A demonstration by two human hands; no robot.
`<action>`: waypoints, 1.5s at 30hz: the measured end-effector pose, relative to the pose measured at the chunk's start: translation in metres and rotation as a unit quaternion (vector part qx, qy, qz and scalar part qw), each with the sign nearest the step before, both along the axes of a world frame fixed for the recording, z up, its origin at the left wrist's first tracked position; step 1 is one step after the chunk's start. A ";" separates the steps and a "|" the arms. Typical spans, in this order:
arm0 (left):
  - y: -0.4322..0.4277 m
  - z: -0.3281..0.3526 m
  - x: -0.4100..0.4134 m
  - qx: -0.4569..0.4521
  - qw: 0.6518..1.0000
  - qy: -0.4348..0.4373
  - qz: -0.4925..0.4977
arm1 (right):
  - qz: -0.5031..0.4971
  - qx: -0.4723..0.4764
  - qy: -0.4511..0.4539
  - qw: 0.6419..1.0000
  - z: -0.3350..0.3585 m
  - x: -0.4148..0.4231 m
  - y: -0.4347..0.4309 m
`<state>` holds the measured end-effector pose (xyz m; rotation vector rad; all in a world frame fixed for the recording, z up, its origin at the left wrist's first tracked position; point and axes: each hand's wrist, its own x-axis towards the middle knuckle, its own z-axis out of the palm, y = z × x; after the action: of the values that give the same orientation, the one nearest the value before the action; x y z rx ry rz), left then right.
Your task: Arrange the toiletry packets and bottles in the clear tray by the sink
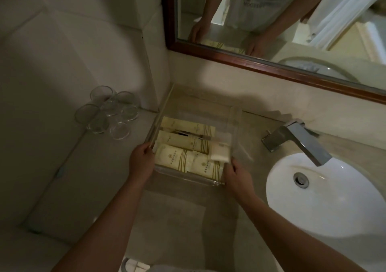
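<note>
A clear plastic tray (236, 113) sits on the beige counter left of the sink. Several cream toiletry packets (177, 159) with gold stripes lie flat inside it, and a small pale wrapped piece (221, 152) rests at its right side. My left hand (142, 161) grips the tray's near left wall, fingers curled over the rim. My right hand (236, 173) holds the near right corner. No bottles can be made out in the dim light.
A cluster of several upturned drinking glasses (108, 113) stands at the left by the tiled wall. The white basin (325, 198) with a chrome faucet (300, 138) lies to the right. A wood-framed mirror (250, 58) hangs behind the tray.
</note>
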<state>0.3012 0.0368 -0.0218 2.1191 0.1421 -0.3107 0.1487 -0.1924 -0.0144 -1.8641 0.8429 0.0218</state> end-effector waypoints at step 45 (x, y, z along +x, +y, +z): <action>-0.052 -0.026 0.039 -0.007 0.994 -0.103 0.034 | -0.114 -0.086 -0.005 0.990 -0.010 0.052 -0.018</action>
<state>0.3399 -0.0151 -0.0475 2.1127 0.0913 -0.0507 0.2012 -0.2101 -0.0245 -1.9136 1.0761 -0.2087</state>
